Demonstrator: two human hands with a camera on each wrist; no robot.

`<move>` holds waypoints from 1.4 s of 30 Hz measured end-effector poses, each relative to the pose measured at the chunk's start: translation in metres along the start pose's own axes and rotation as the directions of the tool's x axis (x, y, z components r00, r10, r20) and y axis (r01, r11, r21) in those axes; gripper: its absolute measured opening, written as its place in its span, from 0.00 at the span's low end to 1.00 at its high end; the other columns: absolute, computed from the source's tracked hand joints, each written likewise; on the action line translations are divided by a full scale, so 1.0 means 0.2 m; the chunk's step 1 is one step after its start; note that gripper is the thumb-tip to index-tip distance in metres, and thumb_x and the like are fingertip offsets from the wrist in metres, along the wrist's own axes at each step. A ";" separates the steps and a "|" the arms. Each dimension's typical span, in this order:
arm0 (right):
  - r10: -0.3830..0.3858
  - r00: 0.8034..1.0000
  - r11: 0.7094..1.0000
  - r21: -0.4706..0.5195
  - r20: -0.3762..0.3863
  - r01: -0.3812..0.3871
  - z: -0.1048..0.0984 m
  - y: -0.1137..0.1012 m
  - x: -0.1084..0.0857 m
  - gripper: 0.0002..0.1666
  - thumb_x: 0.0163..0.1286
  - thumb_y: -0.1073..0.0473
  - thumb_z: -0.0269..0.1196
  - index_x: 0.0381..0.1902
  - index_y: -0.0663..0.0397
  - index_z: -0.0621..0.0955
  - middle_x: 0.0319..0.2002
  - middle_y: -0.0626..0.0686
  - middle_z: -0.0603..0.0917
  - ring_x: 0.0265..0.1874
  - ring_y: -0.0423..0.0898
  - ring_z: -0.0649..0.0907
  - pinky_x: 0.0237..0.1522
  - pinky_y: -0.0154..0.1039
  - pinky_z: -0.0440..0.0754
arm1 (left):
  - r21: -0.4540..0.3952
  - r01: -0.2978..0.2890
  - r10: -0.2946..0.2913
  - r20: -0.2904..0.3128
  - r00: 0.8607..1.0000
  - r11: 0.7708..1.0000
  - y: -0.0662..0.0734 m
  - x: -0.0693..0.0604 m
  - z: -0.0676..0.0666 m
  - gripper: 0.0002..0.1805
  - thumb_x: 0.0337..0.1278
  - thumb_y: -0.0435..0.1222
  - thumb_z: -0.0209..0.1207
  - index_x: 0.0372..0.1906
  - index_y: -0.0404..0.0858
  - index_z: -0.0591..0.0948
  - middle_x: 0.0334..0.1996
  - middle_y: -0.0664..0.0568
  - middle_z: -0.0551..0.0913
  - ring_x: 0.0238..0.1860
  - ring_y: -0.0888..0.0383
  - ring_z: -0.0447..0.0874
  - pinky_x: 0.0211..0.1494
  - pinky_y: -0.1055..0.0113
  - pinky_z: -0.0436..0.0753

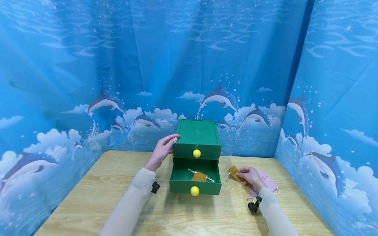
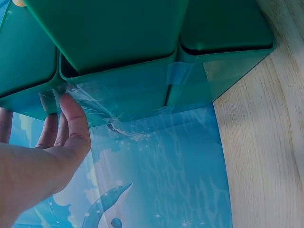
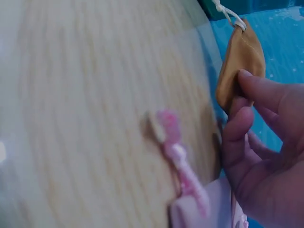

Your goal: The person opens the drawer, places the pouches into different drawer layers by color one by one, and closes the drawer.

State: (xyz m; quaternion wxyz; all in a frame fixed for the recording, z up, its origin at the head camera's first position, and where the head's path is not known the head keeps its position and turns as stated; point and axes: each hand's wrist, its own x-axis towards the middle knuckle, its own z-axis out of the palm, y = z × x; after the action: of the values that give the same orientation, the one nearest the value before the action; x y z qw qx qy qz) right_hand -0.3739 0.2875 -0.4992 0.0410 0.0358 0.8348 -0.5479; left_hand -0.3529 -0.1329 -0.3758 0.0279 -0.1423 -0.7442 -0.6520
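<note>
A green two-drawer cabinet (image 1: 198,131) stands on the table, its lower drawer (image 1: 180,186) pulled out. Inside that drawer lies an orange-brown pouch (image 1: 199,176) with white cords. My left hand (image 1: 160,151) rests against the cabinet's upper left side, fingers extended; the left wrist view shows the fingertips (image 2: 69,102) touching the green side. To the right of the drawer, my right hand (image 1: 251,177) pinches a second brown pouch (image 1: 234,173) between thumb and fingers. In the right wrist view this pouch (image 3: 244,59) is held by one end, its white cord at the far end.
Pink pouches (image 1: 270,184) with pink cords lie on the wooden table (image 1: 88,203) beside and under my right hand. The upper drawer, with its yellow knob (image 1: 196,153), is closed. A blue dolphin-print curtain (image 1: 153,65) surrounds the table's back and sides.
</note>
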 end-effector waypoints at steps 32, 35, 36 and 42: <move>-0.213 0.963 0.792 0.606 0.163 0.072 0.10 -0.41 -0.23 0.08 0.73 0.63 0.57 0.42 0.44 0.80 0.30 0.44 0.79 0.24 0.36 0.74 0.26 0.28 0.73 | -0.018 0.041 -0.042 -0.012 0.999 0.999 -0.01 -0.02 -0.03 0.22 0.76 0.47 0.47 0.67 0.47 0.75 0.73 0.52 0.65 0.72 0.49 0.62 0.61 0.45 0.76; -0.262 0.945 0.746 0.662 0.197 0.070 0.10 -0.41 -0.26 0.13 0.75 0.66 0.52 0.41 0.43 0.81 0.29 0.43 0.79 0.23 0.35 0.74 0.26 0.28 0.72 | -0.017 0.059 -0.059 0.000 0.998 0.998 -0.01 -0.03 -0.03 0.22 0.77 0.45 0.46 0.68 0.44 0.73 0.74 0.49 0.63 0.73 0.47 0.60 0.60 0.47 0.76; -0.280 0.939 0.728 0.682 0.201 0.070 0.09 -0.40 -0.26 0.15 0.76 0.67 0.50 0.40 0.43 0.81 0.28 0.43 0.79 0.22 0.35 0.73 0.25 0.28 0.72 | -0.016 0.059 -0.059 0.005 0.998 0.998 -0.01 -0.03 -0.03 0.22 0.77 0.45 0.45 0.68 0.44 0.73 0.74 0.48 0.63 0.73 0.47 0.60 0.60 0.47 0.77; -0.366 0.903 0.685 0.722 0.225 0.097 0.06 -0.43 -0.30 0.17 0.77 0.67 0.47 0.41 0.44 0.81 0.28 0.43 0.79 0.22 0.35 0.73 0.26 0.27 0.72 | -0.016 0.024 -0.024 0.005 1.000 1.000 0.00 0.01 0.00 0.22 0.75 0.50 0.48 0.66 0.49 0.76 0.73 0.53 0.65 0.72 0.49 0.61 0.60 0.47 0.76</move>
State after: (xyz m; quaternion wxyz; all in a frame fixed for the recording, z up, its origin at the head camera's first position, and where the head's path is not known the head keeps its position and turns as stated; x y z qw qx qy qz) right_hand -0.3232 0.2406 -0.4189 0.1022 -0.1576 0.5432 -0.8183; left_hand -0.3548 -0.1333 -0.3759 0.0171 -0.1349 -0.7406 -0.6580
